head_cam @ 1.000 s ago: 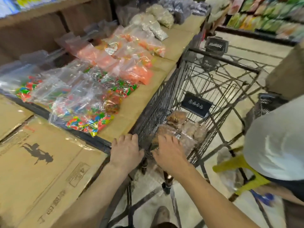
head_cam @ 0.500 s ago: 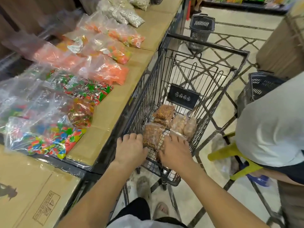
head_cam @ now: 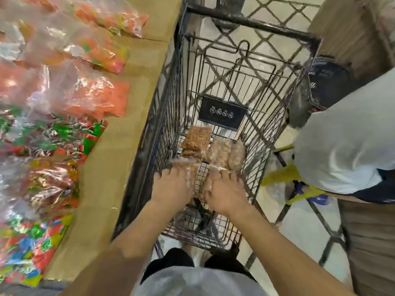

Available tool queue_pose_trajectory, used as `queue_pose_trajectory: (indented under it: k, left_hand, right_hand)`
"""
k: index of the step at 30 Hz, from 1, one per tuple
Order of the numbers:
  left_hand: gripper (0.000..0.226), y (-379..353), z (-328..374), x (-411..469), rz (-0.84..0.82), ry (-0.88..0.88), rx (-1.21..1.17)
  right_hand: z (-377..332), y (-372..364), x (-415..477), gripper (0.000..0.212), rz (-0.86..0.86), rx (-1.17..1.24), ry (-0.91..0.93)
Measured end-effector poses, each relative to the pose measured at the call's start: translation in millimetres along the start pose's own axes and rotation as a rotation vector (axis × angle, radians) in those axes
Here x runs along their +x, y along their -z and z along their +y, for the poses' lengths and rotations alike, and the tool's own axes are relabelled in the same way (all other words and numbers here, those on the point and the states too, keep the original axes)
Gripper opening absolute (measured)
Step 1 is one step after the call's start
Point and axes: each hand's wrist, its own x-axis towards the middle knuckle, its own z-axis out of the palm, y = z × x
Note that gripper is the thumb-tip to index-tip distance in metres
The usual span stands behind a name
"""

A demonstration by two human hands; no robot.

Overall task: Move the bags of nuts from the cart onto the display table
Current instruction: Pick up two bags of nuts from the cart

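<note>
Several clear bags of nuts lie at the bottom of the black wire cart (head_cam: 166, 116): a dark brown bag (head_cam: 196, 139) and two paler bags (head_cam: 220, 153) beside it. Both my hands are down inside the cart. My left hand (head_cam: 171, 189) rests with spread fingers on a clear bag of nuts (head_cam: 189, 167). On another bag (head_cam: 204, 189), just to the right, my right hand (head_cam: 226, 193) lies flat. The image is blurred, so no grip shows. The display table (head_cam: 111, 159), covered in brown cardboard, runs along the cart's left side.
Bags of coloured candy (head_cam: 49, 184) and orange sweets (head_cam: 96, 97) fill the table's left part. A person in a white shirt (head_cam: 342, 146) stands close on the right, by a yellow stool (head_cam: 277, 174) and a black basket (head_cam: 329, 82).
My hands have moved from the cart's near rim down onto the bags inside. The view has tilted down and come in over the cart.
</note>
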Motion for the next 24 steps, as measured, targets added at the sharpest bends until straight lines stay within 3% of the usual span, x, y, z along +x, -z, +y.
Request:
queue_pose_trajectory:
  k: [9, 14, 19, 24]
  left_hand:
    - [0.054, -45.4, 1.5, 65.3, -0.189, -0.006, -0.052]
    - [0.059, -79.5, -2.6, 107.1, -0.244, 0.156, -0.386]
    - [0.058, -111.8, -2.9, 144.7, -0.36, 0.425, -0.829]
    - [0.088, -160.0, -3.1, 180.0, -0.249, 0.597, -1.012]
  right_hand:
    - [9.9, -58.1, 64.5, 0.085, -0.116, 0.082, -0.157]
    - [28.0, -88.3, 97.6, 0.087, -0.11, 0.236, -0.232]
    - [47.8, -116.7, 131.9, 0.096, -0.131, 0.448, -0.381]
    - [63.0, -154.2, 169.6, 0.105, -0.111, 0.651, -0.564]
